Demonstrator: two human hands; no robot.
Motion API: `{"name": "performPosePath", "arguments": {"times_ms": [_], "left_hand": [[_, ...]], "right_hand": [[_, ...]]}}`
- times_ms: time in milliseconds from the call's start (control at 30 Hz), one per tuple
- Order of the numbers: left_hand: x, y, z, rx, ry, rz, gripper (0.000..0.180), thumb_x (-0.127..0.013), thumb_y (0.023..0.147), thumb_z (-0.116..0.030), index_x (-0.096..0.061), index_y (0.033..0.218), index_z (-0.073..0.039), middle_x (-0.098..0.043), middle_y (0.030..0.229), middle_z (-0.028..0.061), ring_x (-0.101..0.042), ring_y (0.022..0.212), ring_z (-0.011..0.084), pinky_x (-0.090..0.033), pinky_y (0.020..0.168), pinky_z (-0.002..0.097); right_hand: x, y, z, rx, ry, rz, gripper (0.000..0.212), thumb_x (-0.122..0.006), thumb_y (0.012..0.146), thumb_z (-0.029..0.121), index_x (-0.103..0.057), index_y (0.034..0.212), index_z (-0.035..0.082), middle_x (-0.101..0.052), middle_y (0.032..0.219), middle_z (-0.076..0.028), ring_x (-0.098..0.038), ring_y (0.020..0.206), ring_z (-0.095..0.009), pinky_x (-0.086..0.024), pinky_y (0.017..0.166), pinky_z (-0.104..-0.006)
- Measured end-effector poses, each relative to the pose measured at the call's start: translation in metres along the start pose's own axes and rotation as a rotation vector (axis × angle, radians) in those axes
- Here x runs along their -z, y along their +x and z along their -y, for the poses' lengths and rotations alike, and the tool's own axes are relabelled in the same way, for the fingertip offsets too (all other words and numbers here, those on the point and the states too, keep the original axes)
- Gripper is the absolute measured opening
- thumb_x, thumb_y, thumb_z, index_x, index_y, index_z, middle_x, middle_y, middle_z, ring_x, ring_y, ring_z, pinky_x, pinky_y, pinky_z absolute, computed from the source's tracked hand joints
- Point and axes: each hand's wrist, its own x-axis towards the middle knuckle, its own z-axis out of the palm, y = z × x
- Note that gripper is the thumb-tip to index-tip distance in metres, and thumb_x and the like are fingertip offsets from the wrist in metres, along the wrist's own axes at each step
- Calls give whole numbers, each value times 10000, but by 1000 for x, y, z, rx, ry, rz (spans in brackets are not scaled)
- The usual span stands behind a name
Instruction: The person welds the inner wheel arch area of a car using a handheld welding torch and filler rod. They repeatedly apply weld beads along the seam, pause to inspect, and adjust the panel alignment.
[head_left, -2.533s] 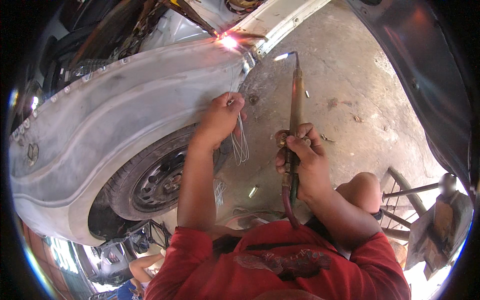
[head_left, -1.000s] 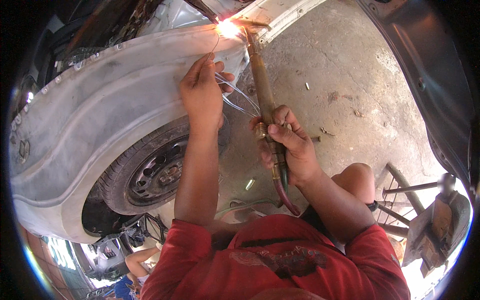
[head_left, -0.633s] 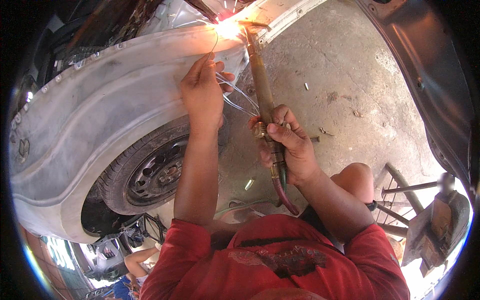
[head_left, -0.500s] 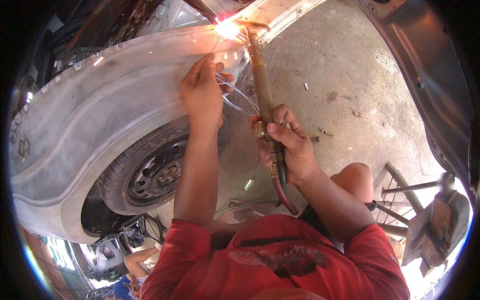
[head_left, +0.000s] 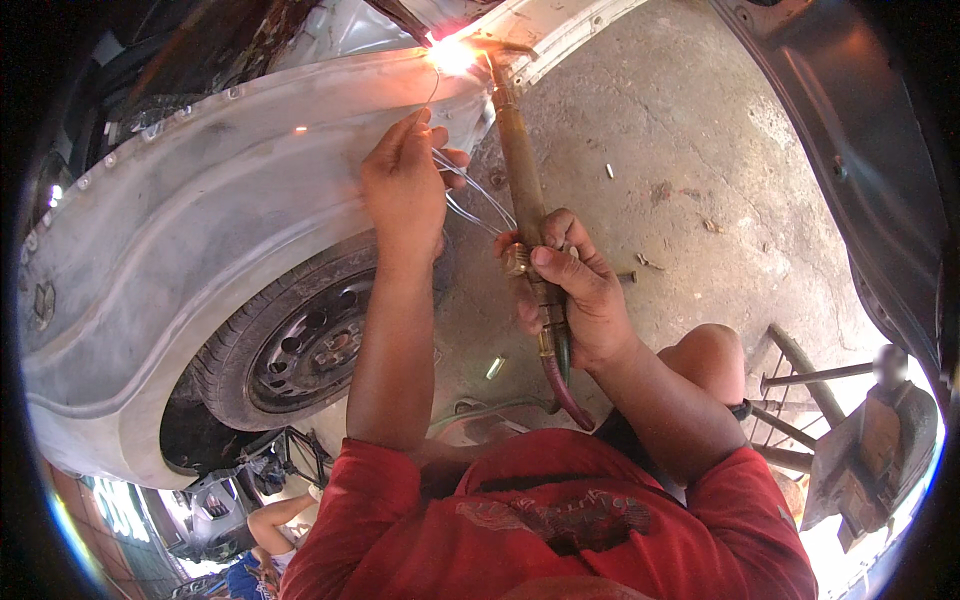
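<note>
My left hand [head_left: 405, 180] is closed on a thin welding wire [head_left: 434, 88], pinched between thumb and fingers. Its upper end reaches into a bright flame [head_left: 452, 56], and loose loops of the wire hang toward my other hand. My right hand [head_left: 580, 290] grips a brass gas torch [head_left: 520, 150] by its valve end, with the tip pointing up at the flame. Glare hides the exact spot where wire and torch tip meet the metal. The flame sits at the upper front corner of a bare grey car fender [head_left: 230, 190].
Below the fender is a wheel [head_left: 320, 345]. Red and green hoses [head_left: 568, 400] run from the torch toward my lap. A dark door panel [head_left: 850, 150] curves along the right, above a metal stand [head_left: 800, 400]. Another person's leg [head_left: 275, 520] shows at lower left. Small debris lies on the concrete floor [head_left: 690, 200].
The torch and flame have shifted very slightly left. Fewer sparks fly beneath the flame now. Both hands keep their grips.
</note>
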Motion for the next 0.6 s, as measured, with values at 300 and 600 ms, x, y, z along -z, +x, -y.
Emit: {"name": "performPosePath", "arguments": {"times_ms": [300,600], "left_hand": [[0,0,-1,1,10,-1,373,-520,1052,-158,-660,1326,53,-731,1092,193,-727,774,217,-551,608,297],[-2,1,0,-9,24,-9,376,-521,1036,-152,-665,1316,54,-726,1095,195,-731,791,234,-556,616,309]], "right_hand": [[-2,0,-1,2,2,-5,123,-611,1057,153,-492,1086,167,-630,1226,-180,-675,675,-159,-515,507,-268],[-2,1,-3,7,-2,-1,128,-605,1058,148,-483,1095,166,-635,1217,-181,-673,668,-162,-504,504,-274]]}}
